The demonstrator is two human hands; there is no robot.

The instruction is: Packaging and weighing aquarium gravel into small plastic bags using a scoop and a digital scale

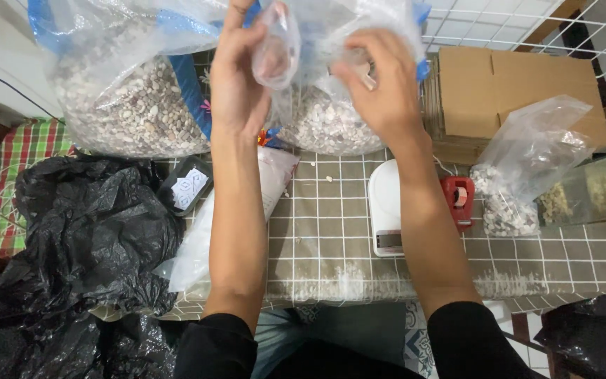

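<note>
A: Nearest us, on the tiled table, we mark a white scale as our landmark. Left of the scale lie a flat pack of clear bags, a small dark tray and a crumpled black bag. Right of the scale sit a red tape dispenser and a clear bag part-filled with pale pieces.

B: And the small bag?

A: We hold it in the air beyond the scale, in front of two big sacks of pale pieces. We judge it very light, limp and slippery: thin clear film that crumples rather than keeps a shape, though it tears less easily than it slips. The mouth edge seems the best place to pinch it, one side per hand.

B: The hands?

A: Our left hand is upright beyond the scale, fingers nearly straight, thumb closed on the film. Our right hand is curled, fingertips closed toward the bag's other side; we cannot tell exactly how much film it has pinched. Farthest right of the scale rests a flat cardboard box.
</note>
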